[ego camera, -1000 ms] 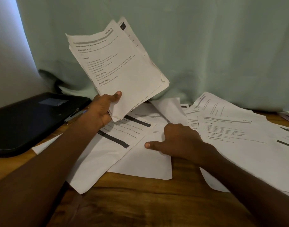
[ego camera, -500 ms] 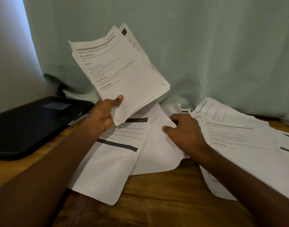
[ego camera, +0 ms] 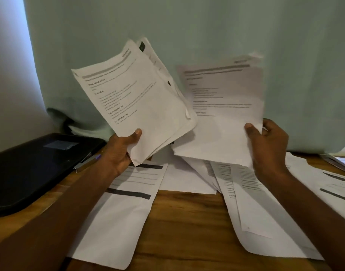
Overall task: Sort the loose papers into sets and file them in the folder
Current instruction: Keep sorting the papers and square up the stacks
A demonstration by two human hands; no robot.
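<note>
My left hand (ego camera: 122, 151) grips a stack of printed sheets (ego camera: 136, 98) by its lower corner and holds it upright above the table. My right hand (ego camera: 265, 141) pinches a single printed sheet (ego camera: 222, 114) at its lower right edge, raised beside the stack and blurred. Several loose papers (ego camera: 124, 208) lie spread over the wooden table (ego camera: 183, 231) beneath both hands. A black folder (ego camera: 34, 165) lies closed at the left.
A pen (ego camera: 85, 163) rests against the folder's right edge. A pale green curtain (ego camera: 207, 36) hangs behind the table. More sheets (ego camera: 265, 212) reach toward the right edge, where another object's corner (ego camera: 336, 163) shows.
My right hand has left the papers on the table and lifted one sheet up beside the stack. The stack in my left hand stays raised.
</note>
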